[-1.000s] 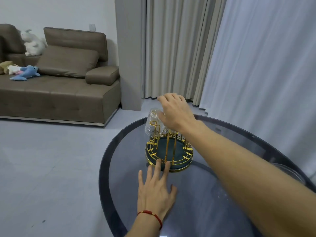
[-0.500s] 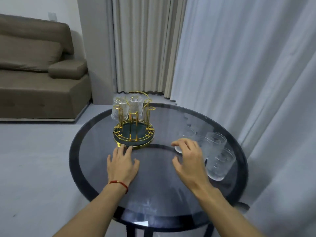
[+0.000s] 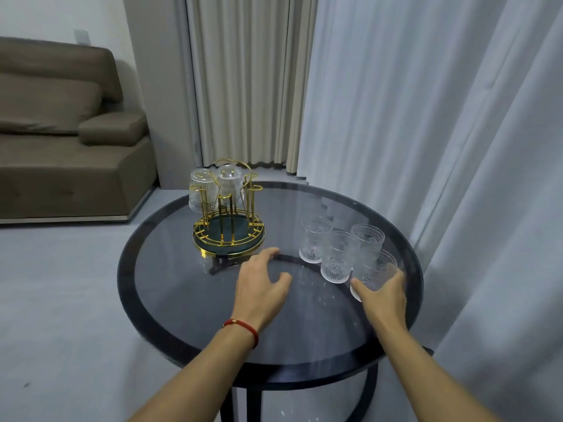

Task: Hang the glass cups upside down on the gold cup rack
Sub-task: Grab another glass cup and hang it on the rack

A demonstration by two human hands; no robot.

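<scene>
Head view has the right hand (image 3: 384, 295) wrapped round the nearest glass cup (image 3: 374, 273) by the table's (image 3: 146, 312) right edge. Left hand (image 3: 262, 285) rests open, holding nothing. Best to lift straight up clear of its neighbours, then flip it before reaching for a free peg on the gold cup rack (image 3: 228, 214).

Round glass table (image 3: 189, 303): gold rack (image 3: 229, 236), four cups (image 3: 336, 257).

There are six glass cups in all. Two cups (image 3: 201, 190) (image 3: 230, 185) hang upside down on one gold rack (image 3: 228, 233), near the far left edge of one round table (image 3: 170, 339). Four cups (image 3: 314, 240) (image 3: 366, 239) (image 3: 338, 257) (image 3: 376, 271) stand right side up, close together, near the right edge of the table. There are two hands, one left hand (image 3: 262, 287) and one right hand (image 3: 384, 296). One red string (image 3: 243, 325) is tied around the left wrist.
</scene>
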